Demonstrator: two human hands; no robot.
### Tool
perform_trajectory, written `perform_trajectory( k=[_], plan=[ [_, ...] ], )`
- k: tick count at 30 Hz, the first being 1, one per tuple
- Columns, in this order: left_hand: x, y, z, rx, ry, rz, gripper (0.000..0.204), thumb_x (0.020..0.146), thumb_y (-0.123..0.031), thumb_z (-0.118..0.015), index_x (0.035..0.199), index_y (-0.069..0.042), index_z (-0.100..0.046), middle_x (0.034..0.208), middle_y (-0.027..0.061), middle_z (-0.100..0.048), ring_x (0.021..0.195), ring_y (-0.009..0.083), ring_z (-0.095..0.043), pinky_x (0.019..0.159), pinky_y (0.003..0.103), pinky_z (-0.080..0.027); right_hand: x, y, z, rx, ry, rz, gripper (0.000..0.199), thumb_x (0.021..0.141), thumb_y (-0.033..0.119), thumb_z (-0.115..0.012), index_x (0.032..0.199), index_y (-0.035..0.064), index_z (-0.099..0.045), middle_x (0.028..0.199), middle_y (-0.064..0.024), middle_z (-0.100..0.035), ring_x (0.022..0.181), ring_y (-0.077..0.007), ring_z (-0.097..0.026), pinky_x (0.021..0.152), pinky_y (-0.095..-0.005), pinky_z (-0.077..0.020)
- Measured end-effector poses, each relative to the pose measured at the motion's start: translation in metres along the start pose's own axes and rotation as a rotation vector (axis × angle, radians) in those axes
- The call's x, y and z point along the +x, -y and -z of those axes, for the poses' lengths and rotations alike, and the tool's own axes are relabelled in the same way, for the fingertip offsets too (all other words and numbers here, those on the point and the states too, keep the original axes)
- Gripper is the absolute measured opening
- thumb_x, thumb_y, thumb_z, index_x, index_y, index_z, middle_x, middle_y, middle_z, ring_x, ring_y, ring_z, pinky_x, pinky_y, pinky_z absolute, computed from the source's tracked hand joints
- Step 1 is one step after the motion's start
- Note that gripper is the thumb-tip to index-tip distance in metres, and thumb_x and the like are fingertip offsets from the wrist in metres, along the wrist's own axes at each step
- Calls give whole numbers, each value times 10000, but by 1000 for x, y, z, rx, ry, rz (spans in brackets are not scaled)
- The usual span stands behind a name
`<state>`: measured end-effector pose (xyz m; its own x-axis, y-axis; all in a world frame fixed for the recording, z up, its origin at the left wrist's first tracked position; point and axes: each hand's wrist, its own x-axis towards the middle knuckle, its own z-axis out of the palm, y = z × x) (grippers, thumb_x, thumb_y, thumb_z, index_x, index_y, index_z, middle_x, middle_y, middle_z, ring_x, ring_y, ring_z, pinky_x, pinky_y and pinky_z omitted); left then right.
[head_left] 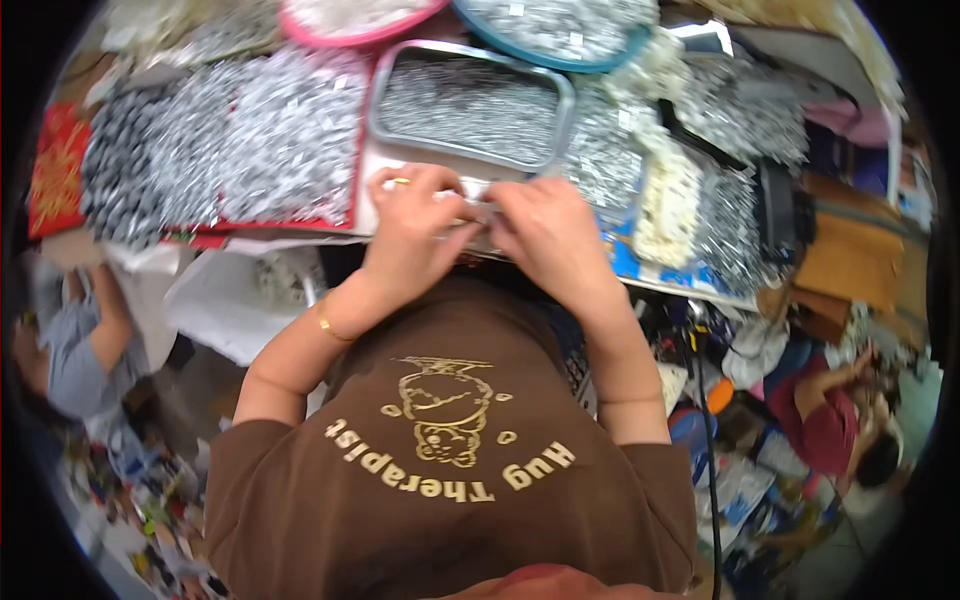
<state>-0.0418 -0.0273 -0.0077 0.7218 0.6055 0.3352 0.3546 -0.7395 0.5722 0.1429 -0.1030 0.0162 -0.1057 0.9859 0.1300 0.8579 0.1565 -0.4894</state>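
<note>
At the near edge of the worktable, my left hand (422, 222) and my right hand (545, 228) meet with fingertips bent inward. Each is closed in a pinch, and between them is a small pale or silvery piece, too small and blurred to name. Just beyond my fingers stands a grey metal tray (372, 112) holding many thin, silvery, pin-like pieces (470, 105). To the left of my left hand, a wide heap of small shiny silver pieces (290, 140) lies on a red sheet (345, 212). More silver pieces (603, 150) lie beyond my right hand.
A pink basin (365, 36) and a teal basin (560, 62) stand at the back. Dark rounded pieces (120, 165) lie far left; a cream lumpy heap (668, 205) and cardboard (850, 250) lie right. A black cable (708, 450) hangs at right. People (85, 350) sit either side.
</note>
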Motion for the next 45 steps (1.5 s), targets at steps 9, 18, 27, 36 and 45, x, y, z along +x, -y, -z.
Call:
perform_trajectory(
  k=[9, 18, 27, 36, 45],
  plan=[
    [20, -5, 23, -25, 142, 70, 149, 784, -82, -762, 918, -74, -698, 997, 49, -677, 1008, 247, -623, 988, 392, -340, 9, -11, -1, 51, 112, 14, 136, 809, 123, -680, 916, 45, -649, 724, -153, -669, 721, -373, -675, 687, -469, -542],
    [-32, 186, 183, 1134, -43, 684, 309, 964, -319, -641, 1165, -104, -735, 1080, 157, -713, 982, 359, -669, 892, 417, -500, -4, -149, 72, -183, -783, -594, 159, 882, 190, -705, 947, 46, -724, 961, -134, -724, 895, -300, -709, 787, -411, -552],
    [-73, 262, 181, 873, -118, 473, 310, 955, -326, -645, 1071, -61, -757, 1077, 147, -725, 955, 337, -674, 837, 407, -507, 13, -204, 65, -415, -448, -774, 238, 812, 313, -779, 922, 102, -783, 926, -153, -713, 868, -355, -698, 817, -463, -553],
    [-77, 273, 194, 799, -111, 567, 360, 992, -349, -595, 1136, -48, -729, 1124, 135, -725, 1023, 314, -679, 872, 397, -512, 8, -213, 58, -133, -1030, -551, 155, 776, 255, -807, 813, 105, -791, 892, -141, -701, 886, -344, -646, 818, -454, -501],
    [-67, 239, 182, 271, -621, 483, 272, 976, -154, -662, 1200, -2, -689, 1123, 96, -736, 1003, 192, -689, 893, 319, -521, 0, -110, 89, 571, -1025, -375, 163, 980, 135, -673, 901, -5, -650, 822, -62, -695, 719, -105, -609, 669, -272, -501]
  ],
)
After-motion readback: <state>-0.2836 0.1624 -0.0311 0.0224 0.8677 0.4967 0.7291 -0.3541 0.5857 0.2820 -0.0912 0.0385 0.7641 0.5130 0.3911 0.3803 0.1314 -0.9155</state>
